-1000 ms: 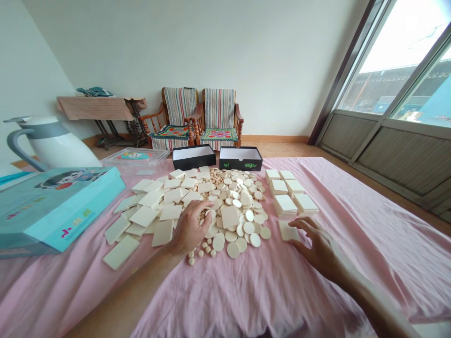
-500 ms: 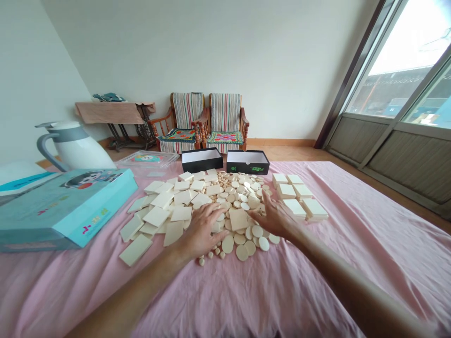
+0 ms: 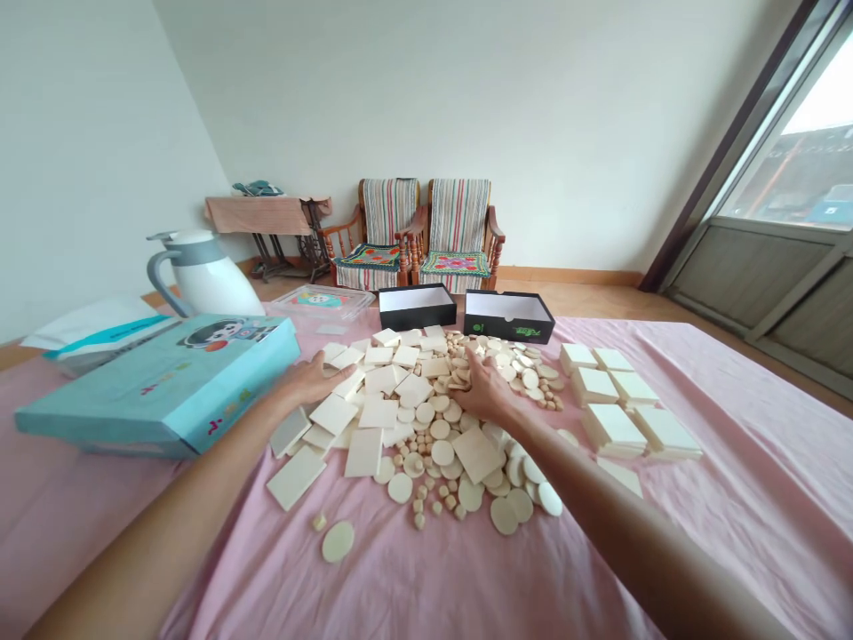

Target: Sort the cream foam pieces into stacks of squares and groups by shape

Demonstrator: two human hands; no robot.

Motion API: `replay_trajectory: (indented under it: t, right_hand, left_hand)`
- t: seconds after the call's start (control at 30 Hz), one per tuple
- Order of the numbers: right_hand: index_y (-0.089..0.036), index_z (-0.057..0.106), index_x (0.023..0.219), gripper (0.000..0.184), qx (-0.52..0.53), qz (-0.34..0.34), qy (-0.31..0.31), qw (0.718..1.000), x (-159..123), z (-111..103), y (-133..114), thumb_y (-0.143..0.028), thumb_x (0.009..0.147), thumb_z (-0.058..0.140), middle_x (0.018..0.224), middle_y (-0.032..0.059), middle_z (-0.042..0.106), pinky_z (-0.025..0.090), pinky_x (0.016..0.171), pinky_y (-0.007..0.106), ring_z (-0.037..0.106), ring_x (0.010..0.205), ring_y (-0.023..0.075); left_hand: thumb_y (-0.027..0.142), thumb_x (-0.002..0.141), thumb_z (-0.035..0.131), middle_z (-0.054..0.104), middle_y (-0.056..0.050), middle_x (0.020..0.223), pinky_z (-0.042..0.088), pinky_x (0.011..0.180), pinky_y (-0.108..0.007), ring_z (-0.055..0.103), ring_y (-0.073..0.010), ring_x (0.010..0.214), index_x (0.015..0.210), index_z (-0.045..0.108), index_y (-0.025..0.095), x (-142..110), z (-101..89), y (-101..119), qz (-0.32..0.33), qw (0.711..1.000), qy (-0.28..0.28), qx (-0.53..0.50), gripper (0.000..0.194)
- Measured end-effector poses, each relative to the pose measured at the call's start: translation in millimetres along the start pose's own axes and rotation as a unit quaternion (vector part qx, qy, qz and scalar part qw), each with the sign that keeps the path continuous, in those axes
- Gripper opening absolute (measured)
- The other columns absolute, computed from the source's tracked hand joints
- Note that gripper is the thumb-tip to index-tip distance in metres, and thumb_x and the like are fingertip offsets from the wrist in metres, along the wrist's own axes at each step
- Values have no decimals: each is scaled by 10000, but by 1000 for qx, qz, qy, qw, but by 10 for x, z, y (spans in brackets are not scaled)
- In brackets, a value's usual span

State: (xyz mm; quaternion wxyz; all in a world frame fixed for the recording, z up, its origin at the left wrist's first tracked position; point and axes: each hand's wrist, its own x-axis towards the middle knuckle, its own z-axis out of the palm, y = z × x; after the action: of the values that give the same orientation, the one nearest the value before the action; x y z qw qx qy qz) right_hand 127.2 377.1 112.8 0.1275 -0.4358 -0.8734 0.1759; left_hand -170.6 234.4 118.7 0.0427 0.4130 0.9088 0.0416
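A loose heap of pale wooden pieces covers the middle of the cloth: square tiles (image 3: 378, 413) to the left, round discs (image 3: 442, 453) and small wooden bits (image 3: 421, 443) towards the right. My left hand (image 3: 312, 380) lies at the heap's left edge, fingers stretched over the square tiles, thumb side hidden in part. Among the discs at the heap's centre rests my right hand (image 3: 488, 389), with thumb and fingers apart; its far fingers are partly hidden. I see nothing held in either hand. One disc (image 3: 338, 541) sits alone at the front.
Several neat stacks of square tiles (image 3: 611, 428) stand at the right. Behind the heap are two open black boxes (image 3: 510, 329) and a clear plastic lid (image 3: 323, 304). A light blue box (image 3: 166, 382) and a white jug (image 3: 217, 280) occupy the left of the pink cloth (image 3: 426, 587).
The view has turned left. My left hand has moved from the heap's middle to its left edge, my right hand inward among the discs. Pieces have shifted; a lone disc now lies in front.
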Motion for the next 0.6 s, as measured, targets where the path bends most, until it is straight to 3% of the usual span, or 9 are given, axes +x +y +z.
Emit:
replay_trajectory:
  t: [0.1, 0.2, 0.37, 0.47, 0.6]
  right_hand:
    - [-161, 271, 1467, 812, -4, -19, -10, 1000, 46, 2, -99, -366, 751, 594, 1336, 216, 429, 443, 856, 403, 565, 1089, 330]
    - [-200, 274, 1470, 778, -21, -42, -25, 999, 50, -22, -118, -352, 766, 568, 1376, 192, 413, 426, 884, 424, 559, 1105, 322]
    - [-212, 281, 1465, 799, -63, -37, -48, 996, 28, -42, -107, -482, 770, 565, 1387, 193, 412, 364, 947, 523, 499, 1181, 369]
    - [-205, 306, 1449, 788, -68, -43, -49, 996, 17, -27, -136, -438, 751, 589, 1370, 200, 412, 407, 905, 483, 522, 1149, 371]
    - [-210, 344, 1418, 744, -48, -74, -37, 995, 18, -4, -141, -373, 742, 608, 1324, 181, 430, 454, 827, 393, 594, 1021, 302]
  left_hand:
    - [859, 716, 260, 467, -241, 1397, 367, 954, -483, 448, -439, 1256, 1478, 259, 129, 64, 93, 0, -10, 1000, -19, -2, 1055]
    - [865, 699, 296, 500, -181, 1382, 354, 960, -487, 454, -417, 1250, 1457, 310, 243, 30, 167, 79, 19, 1000, 18, -1, 981]
    - [827, 699, 393, 569, -139, 1289, 374, 953, -426, 503, -359, 1187, 1389, 419, 259, -107, 183, 169, 61, 995, 63, -37, 894]
    - [810, 688, 448, 525, -136, 1312, 387, 944, -435, 484, -361, 1197, 1372, 436, 277, -211, 155, 237, 60, 993, 91, -39, 867]
    - [783, 669, 515, 544, -137, 1273, 405, 939, -419, 498, -342, 1183, 1380, 414, 256, -286, 113, 312, 71, 991, 102, -58, 891]
